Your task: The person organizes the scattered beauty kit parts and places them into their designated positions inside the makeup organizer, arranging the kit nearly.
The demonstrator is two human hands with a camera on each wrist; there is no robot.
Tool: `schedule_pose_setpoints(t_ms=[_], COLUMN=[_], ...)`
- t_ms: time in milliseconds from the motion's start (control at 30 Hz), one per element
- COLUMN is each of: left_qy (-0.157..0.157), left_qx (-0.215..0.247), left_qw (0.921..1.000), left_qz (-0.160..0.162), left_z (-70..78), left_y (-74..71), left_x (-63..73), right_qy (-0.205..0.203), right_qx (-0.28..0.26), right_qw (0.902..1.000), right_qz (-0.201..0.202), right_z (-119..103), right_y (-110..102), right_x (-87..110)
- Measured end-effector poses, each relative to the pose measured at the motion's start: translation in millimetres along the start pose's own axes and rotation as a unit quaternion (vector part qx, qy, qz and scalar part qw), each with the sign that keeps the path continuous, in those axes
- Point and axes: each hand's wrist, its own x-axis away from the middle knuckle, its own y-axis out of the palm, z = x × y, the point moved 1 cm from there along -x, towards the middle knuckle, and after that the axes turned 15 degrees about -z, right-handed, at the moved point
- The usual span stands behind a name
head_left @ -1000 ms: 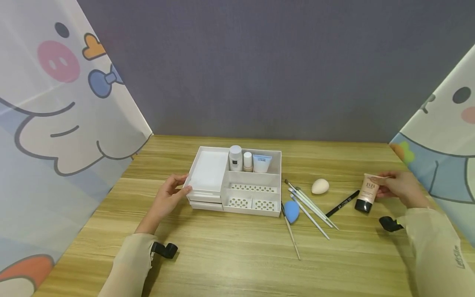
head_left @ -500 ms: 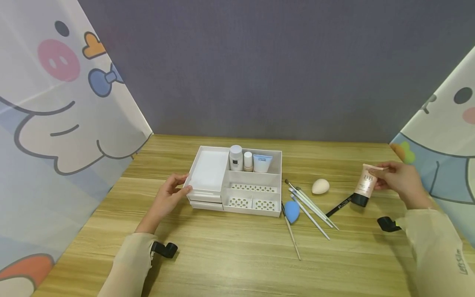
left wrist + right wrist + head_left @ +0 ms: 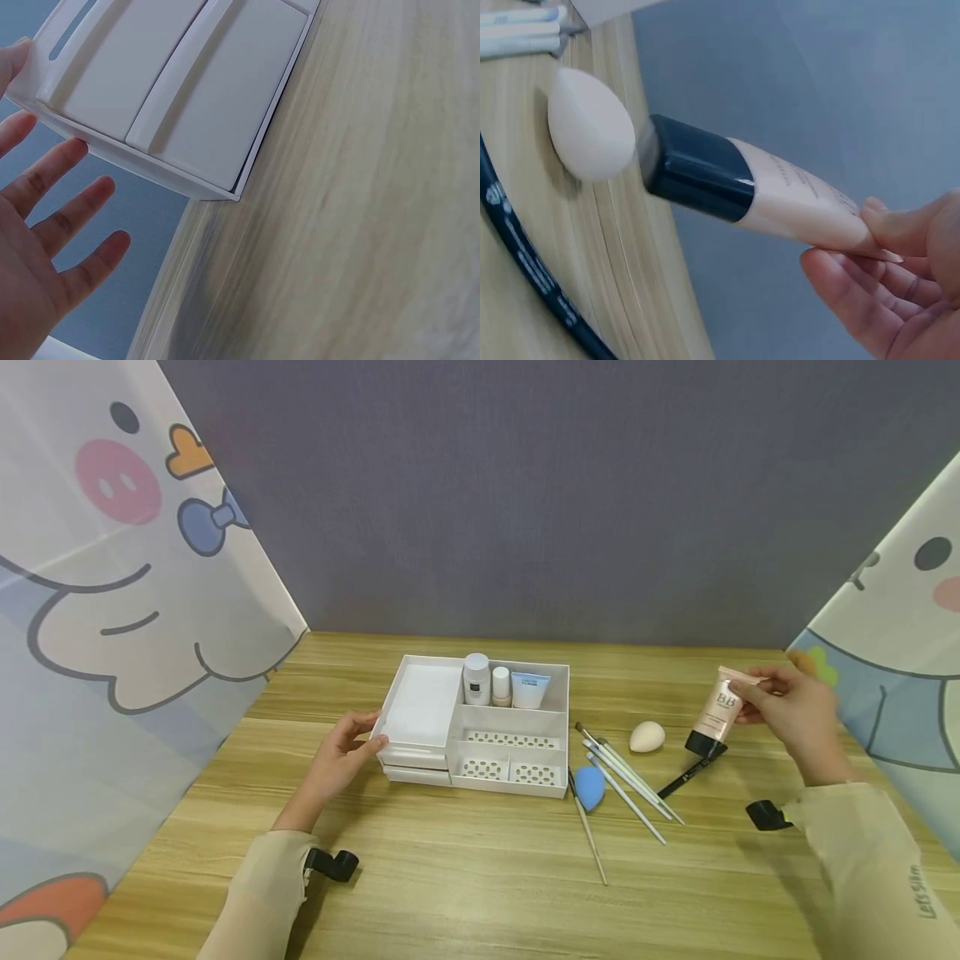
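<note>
A pink BB cream tube (image 3: 719,707) with a black cap is pinched near its flat end between the thumb and fingers of my right hand (image 3: 798,718). It tilts cap-down above the table, overlapping a black pencil (image 3: 678,779) in the head view. In the right wrist view, the tube's black cap (image 3: 701,171) points toward a cream sponge (image 3: 591,127). My left hand (image 3: 347,756) touches the left side of a white cosmetics organizer (image 3: 510,720). In the left wrist view its fingers (image 3: 56,169) are spread beside the organizer's drawer fronts (image 3: 217,90).
A white bottle (image 3: 476,683), a small foundation bottle (image 3: 501,685) and a blue-white tube (image 3: 529,690) stand in the organizer's back compartment. To its right lie several makeup brushes (image 3: 628,781), a blue sponge (image 3: 590,788) and the cream sponge. A grey panel (image 3: 555,502) rises behind the table.
My right hand has lifted the BB cream tube and carried it leftward, over the black pencil's end. The left hand and the organizer have stayed in place.
</note>
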Motion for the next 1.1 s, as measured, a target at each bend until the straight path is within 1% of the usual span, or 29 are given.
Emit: schedule_pose_setpoints(t_ms=[200, 433, 567, 700, 767, 933, 1000, 1100], left_qy=[-0.004, 0.000, 0.003, 0.005, 0.004, 0.000, 0.002, 0.006], left_qx=[0.004, -0.005, -0.011, -0.012, -0.008, -0.002, -0.002, -0.002], left_qw=[1.0000, 1.0000, 0.9999, 0.9999, 1.0000, 1.0000, 1.0000, 1.0000], left_qz=[0.002, 0.000, 0.001, 0.002, 0.002, 0.001, 0.002, 0.002], left_z=[-0.3, -2.5, -1.8, -0.8, -0.2, 1.4, 1.6, 1.6], left_y=[0.5, -0.2, -0.7, -1.0, -1.0, -0.9, -0.6, -0.4], left_x=[0.0, 0.0, 0.0, -0.2, -0.2, -0.2, -0.1, -0.1], right_qy=[-0.047, -0.072, -0.096, -0.122, -0.126, -0.120, -0.123, -0.141], right_qx=[-0.039, -0.002, -0.018, -0.041, -0.030, 0.012, 0.012, 0.005], right_qw=[0.9980, 0.9972, 0.9950, 0.9917, 0.9916, 0.9927, 0.9922, 0.9898], right_qz=[0.015, 0.019, 0.018, 0.009, 0.007, 0.010, 0.012, 0.014], right_z=[-8, -18, -26, -33, -37, -42, -42, -45], right_y=[14, 32, 43, 54, 58, 65, 66, 70], right_x=[-2.0, -4.3, -1.8, 0.3, 0.7, 0.6, 0.8, 1.3])
